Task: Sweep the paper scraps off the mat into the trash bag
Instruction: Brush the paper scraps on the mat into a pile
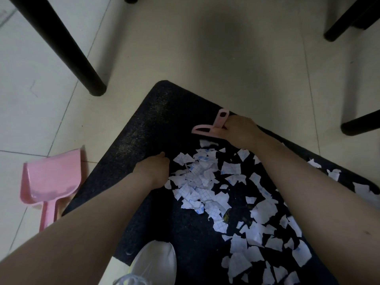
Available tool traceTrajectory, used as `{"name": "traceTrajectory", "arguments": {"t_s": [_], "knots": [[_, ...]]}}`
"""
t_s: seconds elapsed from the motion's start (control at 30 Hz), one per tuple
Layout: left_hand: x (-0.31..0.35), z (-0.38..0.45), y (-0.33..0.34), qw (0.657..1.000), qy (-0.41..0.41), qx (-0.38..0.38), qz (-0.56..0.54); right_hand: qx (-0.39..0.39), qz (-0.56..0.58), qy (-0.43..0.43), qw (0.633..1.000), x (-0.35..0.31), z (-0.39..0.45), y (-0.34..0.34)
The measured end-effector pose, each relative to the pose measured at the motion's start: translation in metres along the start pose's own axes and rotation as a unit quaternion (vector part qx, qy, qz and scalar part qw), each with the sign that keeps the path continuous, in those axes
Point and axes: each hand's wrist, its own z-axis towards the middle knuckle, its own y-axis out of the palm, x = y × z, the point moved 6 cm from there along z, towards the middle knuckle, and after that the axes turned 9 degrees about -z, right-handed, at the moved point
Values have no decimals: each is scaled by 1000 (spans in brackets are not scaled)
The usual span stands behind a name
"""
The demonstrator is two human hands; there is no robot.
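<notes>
Head view: I see my right hand [239, 130] gripping a pink brush [211, 125] near the mat's [144, 124] far edge. My left hand [154, 169], fingers curled, rests against the paper scraps [205, 182] heaped mid-mat. A pink dustpan [49, 182] lies off the left edge.

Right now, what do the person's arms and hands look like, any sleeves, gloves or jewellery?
Both forearms are bare as far as the frame shows, with no sleeve in view. The left hand and right hand wear no gloves. No watch, bracelet or ring shows on either wrist or hand, though the dim light hides fine detail.
</notes>
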Motion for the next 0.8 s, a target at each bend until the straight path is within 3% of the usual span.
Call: {"name": "traceTrajectory", "arguments": {"t_s": [0.2,0.6,0.8], "knots": [[4,2,0,1000,-5,9,-1,153,-4,58,987,18,-4,-26],[1,1,0,1000,-3,9,-20,7,-35,-34,999,-5,-29,19],[-5,-2,4,999,3,28,-25,121,55,-23,991,-7,-43,-11]]}}
